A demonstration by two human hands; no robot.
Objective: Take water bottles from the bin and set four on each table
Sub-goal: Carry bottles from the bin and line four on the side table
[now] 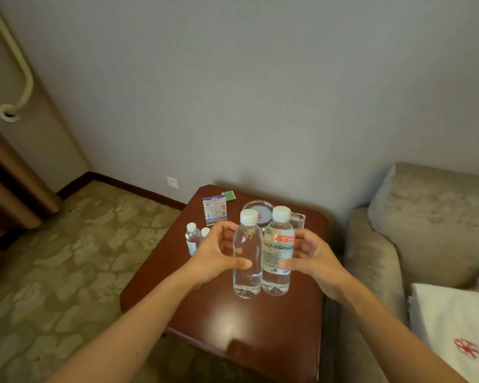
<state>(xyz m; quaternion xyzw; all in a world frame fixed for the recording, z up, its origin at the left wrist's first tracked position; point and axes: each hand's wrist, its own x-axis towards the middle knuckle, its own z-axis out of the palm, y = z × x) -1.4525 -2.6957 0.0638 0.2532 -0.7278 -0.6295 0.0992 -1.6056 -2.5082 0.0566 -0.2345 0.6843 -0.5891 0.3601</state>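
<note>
Water bottles — we count four at this table, so its share looks met once the pair in hand is let go. The bin and any other table are out of view, so we cannot judge what is left elsewhere.

An armchair stands just right of the table, with a white cloth at its near end.

Both forearms reach in from below and converge over the table's middle. The left hand wraps the clear bottle: thumb across its front, fingers curled behind, visible through the water. The right hand holds the labelled bottle likewise, thumb on the label, fingers bent round the far side.

These two are upright and touch side by side. Whether their bases rest on the wood or hang just above it, we cannot tell.

The far pair stands near the table's left edge, partly hidden by the left hand. Behind them — a glass dish and a printed card.
</note>
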